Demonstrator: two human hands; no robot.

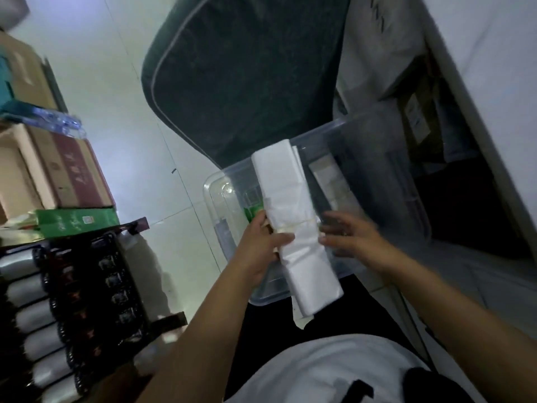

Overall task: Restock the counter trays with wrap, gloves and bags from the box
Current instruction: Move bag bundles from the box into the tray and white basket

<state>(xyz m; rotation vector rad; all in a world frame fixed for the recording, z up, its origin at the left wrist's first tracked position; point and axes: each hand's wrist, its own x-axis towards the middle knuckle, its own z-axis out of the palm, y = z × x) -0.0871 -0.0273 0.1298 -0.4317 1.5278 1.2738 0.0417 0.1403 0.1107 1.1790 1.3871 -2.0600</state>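
In the head view, a long white bag bundle (293, 222), banded near its middle, hung over the clear box (377, 158) at centre frame. The left hand (261, 248) gripped the bundle at the band, thumb across the front and fingers curled behind. The right hand (348, 237) was just right of the bundle, fingers spread and relaxed; motion blur hid whether the tips touched it. Inside the box, a pale carton (328, 178) lay to the right and a green pack (251, 212) showed by the left hand. The step looked like lifting the bags out. To do it well, the right hand should probably support the floppy lower end, so the stack stays flat and the band does not slip off
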